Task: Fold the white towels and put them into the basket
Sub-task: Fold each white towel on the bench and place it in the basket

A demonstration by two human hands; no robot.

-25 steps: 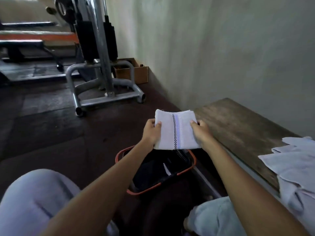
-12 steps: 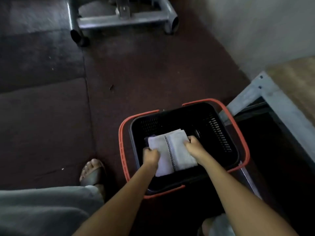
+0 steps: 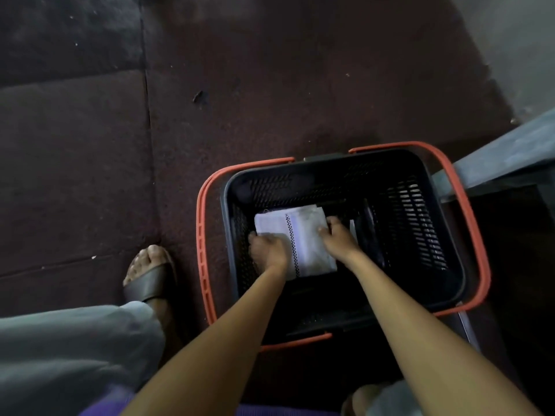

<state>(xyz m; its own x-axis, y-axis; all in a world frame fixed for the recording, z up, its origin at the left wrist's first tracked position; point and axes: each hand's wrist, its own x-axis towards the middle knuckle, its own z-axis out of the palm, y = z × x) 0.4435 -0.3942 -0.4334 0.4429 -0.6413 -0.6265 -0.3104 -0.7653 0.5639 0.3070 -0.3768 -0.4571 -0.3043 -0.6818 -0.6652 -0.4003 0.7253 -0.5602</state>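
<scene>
A folded white towel (image 3: 303, 235) with a dark checked stripe lies low inside the black basket (image 3: 420, 235), which has orange handles and stands on the floor. My left hand (image 3: 268, 252) grips the towel's left edge. My right hand (image 3: 338, 240) rests on its right edge with fingers curled over it. Both forearms reach down into the basket. A thin white edge of something else shows just right of my right hand.
The floor is dark brownish-red matting with seams. My left foot in a brown sandal (image 3: 150, 277) stands left of the basket. The grey metal frame of the bench (image 3: 510, 157) touches the basket's right side.
The towel went from held up in front of me down into the basket, and now sits deeper in it. My view has tilted down toward the floor.
</scene>
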